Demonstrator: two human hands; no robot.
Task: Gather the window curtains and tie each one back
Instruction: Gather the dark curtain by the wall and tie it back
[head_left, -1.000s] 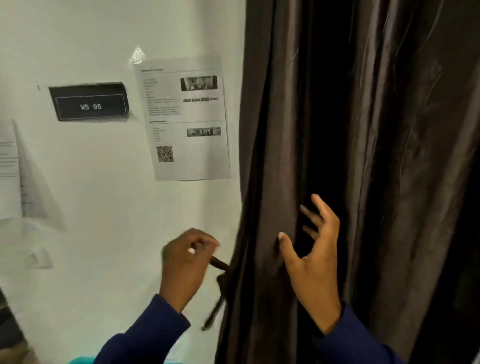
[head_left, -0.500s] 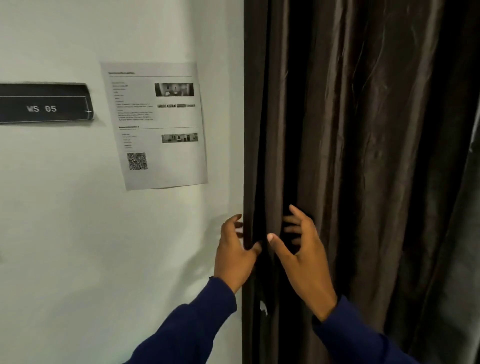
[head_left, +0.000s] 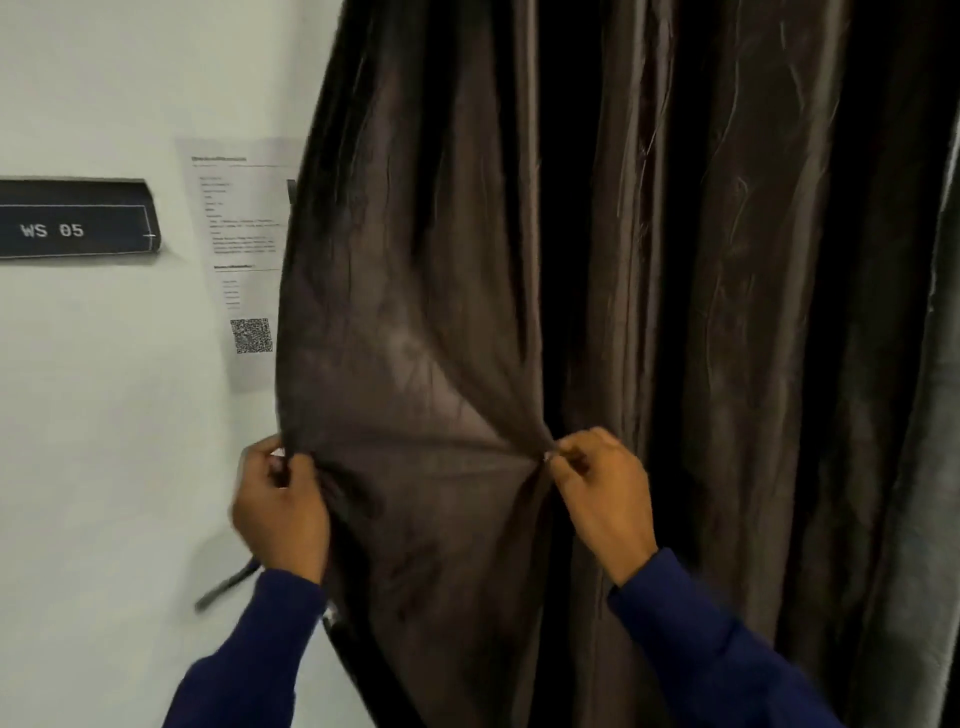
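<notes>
A dark brown satin curtain (head_left: 675, 260) hangs in long folds over the right of the view. My left hand (head_left: 280, 509) pinches its left edge and holds it out over the wall. My right hand (head_left: 602, 493) pinches a fold further right, so a panel of curtain cloth (head_left: 415, 415) is stretched taut between the two hands. A dark tie-back strap (head_left: 228, 587) dangles below my left hand, against the wall.
A white wall (head_left: 104, 467) fills the left. A dark sign reading "WS 05" (head_left: 72, 223) is fixed to it. A printed sheet with a QR code (head_left: 244, 270) is taped beside the sign, partly covered by the curtain edge.
Both hands went from open fingers at the curtain edge to pinching it. They have moved apart, spreading the cloth leftward over the printed sheet.
</notes>
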